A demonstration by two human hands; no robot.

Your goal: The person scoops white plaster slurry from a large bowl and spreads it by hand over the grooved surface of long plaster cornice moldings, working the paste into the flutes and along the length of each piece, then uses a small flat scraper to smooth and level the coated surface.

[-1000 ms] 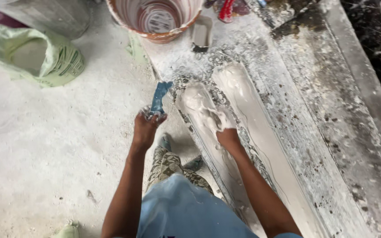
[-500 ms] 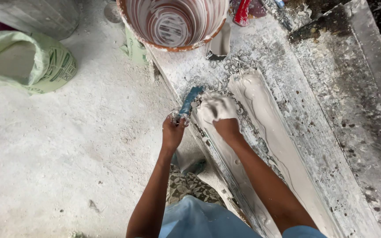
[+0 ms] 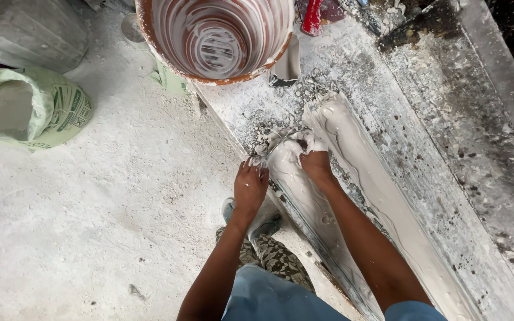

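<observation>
Two long strips of wet white plaster lie side by side on a plaster-crusted bench (image 3: 447, 154). My right hand (image 3: 316, 161) rests on the top end of the near strip (image 3: 304, 205), its fingers coated white and curled into a lump of wet plaster. My left hand (image 3: 250, 185) is at the bench's edge beside that same end, knuckles up and fingers curled under. What the left hand holds is hidden. The far strip (image 3: 361, 163) lies untouched to the right.
A plaster-streaked orange bucket (image 3: 150, 44) stands at the head of the bench, with a small trowel (image 3: 287, 66) and a red-handled tool (image 3: 312, 16) beside it. A green sack (image 3: 60, 113) and a grey drum (image 3: 31, 35) sit on the dusty floor at left. My sandalled foot (image 3: 267, 226) is below the bench edge.
The view has moved closer. My left hand dropped to the bench edge and the blue scraper it held up is no longer visible. My right hand slid up to the strip's top end.
</observation>
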